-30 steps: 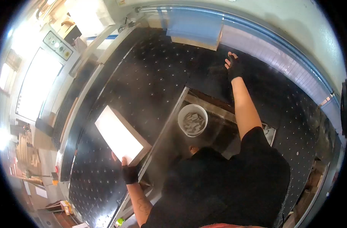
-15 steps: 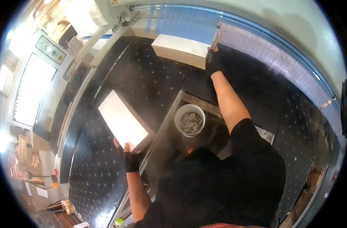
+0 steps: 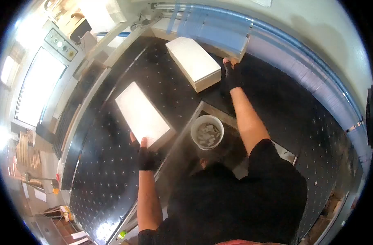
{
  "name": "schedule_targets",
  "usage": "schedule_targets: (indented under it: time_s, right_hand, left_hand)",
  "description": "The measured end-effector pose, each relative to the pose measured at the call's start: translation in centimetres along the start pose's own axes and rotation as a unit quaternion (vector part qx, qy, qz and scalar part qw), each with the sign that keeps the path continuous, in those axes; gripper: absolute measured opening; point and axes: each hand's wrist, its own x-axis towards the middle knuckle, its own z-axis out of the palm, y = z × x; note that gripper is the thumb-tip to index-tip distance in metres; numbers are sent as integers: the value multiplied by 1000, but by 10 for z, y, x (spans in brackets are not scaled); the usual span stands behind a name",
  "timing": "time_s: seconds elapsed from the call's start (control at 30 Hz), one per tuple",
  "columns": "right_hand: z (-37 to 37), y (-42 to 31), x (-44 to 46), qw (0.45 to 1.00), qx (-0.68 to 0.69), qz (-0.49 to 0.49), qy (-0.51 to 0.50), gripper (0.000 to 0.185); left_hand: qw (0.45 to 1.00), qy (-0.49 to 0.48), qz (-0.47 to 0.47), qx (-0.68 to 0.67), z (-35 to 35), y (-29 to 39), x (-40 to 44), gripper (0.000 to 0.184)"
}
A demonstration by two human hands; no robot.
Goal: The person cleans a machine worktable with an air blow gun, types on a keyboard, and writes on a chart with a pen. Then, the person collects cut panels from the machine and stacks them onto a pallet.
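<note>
My left hand, in a black fingerless glove, grips the near end of a long white-topped block. Its thumb lies on top and its fingers are at the left side. The block rests on the black dotted table. Farther back lies a second white-topped block with tan sides, at an angle. Just beyond its right corner is my right hand, also gloved, with thumb and fingertips apart. The fingertips are close to a tan edge below the blue strip curtain; whether they touch it is unclear.
A white bucket of small grey pieces stands in the table's cutout in front of me. Blue curtain strips hang from a rail at the back. A bright screen with a control panel stands left.
The far block has swung from lying along the curtain to an angle, its right end nearer me. The left block has moved slightly away from me with my left hand.
</note>
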Motion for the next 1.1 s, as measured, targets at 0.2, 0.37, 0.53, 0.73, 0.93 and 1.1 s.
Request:
schedule_targets:
  time_s: [0.2, 0.37, 0.53, 0.73, 0.93, 1.1]
  right_hand:
    - [24, 42, 56, 921, 125, 122, -348, 62]
    - [36, 44, 40, 941, 54, 81, -323, 66]
    - [43, 31, 10, 947, 56, 52, -313, 66]
    - [44, 64, 1, 931, 140, 96, -324, 67]
    - [32, 41, -78, 892, 205, 120, -385, 76]
    - [31, -36, -198, 848, 155, 159, -481, 81]
  left_hand:
    - [995, -64, 64, 39, 15, -29, 81, 63]
    - [993, -65, 77, 63, 40, -44, 131, 64]
    - [993, -75, 88, 14, 55, -65, 161, 72]
    - [978, -75, 115, 157, 35, -70, 156, 70]
    - [993, -97, 48, 51, -2, -29, 58, 74]
    - [998, -33, -32, -44, -62, 23, -58, 70]
